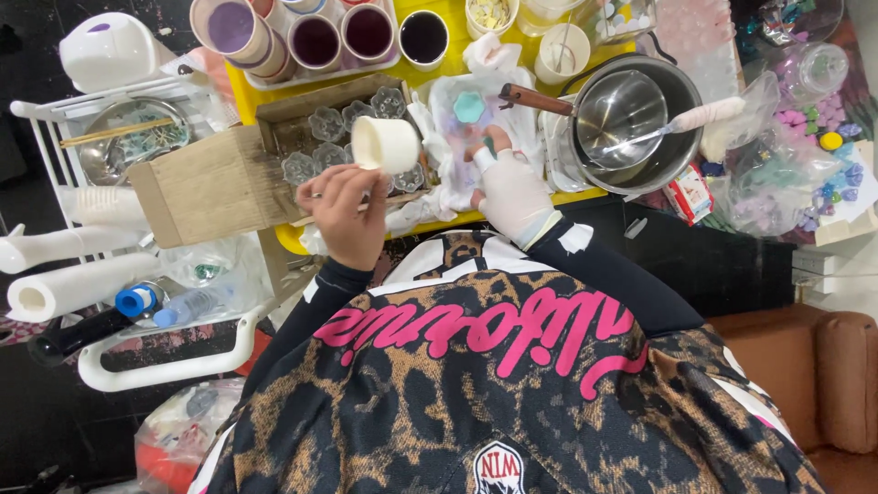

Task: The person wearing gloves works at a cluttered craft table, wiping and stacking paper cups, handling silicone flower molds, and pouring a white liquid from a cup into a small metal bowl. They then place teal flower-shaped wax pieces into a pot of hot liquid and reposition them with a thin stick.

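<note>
Item 1: left hand (343,215), bare, fingers curled; grip clamped on a white paper cup (385,144), tipped on its side with the mouth toward the person's left, held above the edge of a cardboard box (215,183).

Item 2: right hand (510,190), in a white glove w/ fingertips bare; fingers pressed on a clear mould (462,114) carrying a teal hexagon piece (469,106). Grip on the mould: cannot tell whether closed or only resting on it. Mould sits on white crumpled wrap, centre of the yellow tabletop (457,59).

Item 3: cardboard box, open, holds several clear flower-shaped moulds (327,123).

Item 4: steel pot (631,123), right of the mould, w/ a spoon (677,123) lying across it, handle wrapped white.

Item 5: row of paper cups (315,38) w/ purple and dark liquid, far edge of tabletop, on a tray.

Item 6: white wire rack (165,357), person's left; holds a paper roll (78,285), a plastic bottle w/ blue cap (174,306), and a metal bowl w/ chopsticks (133,137).

Item 7: bags of coloured small pieces (805,155), far right.
</note>
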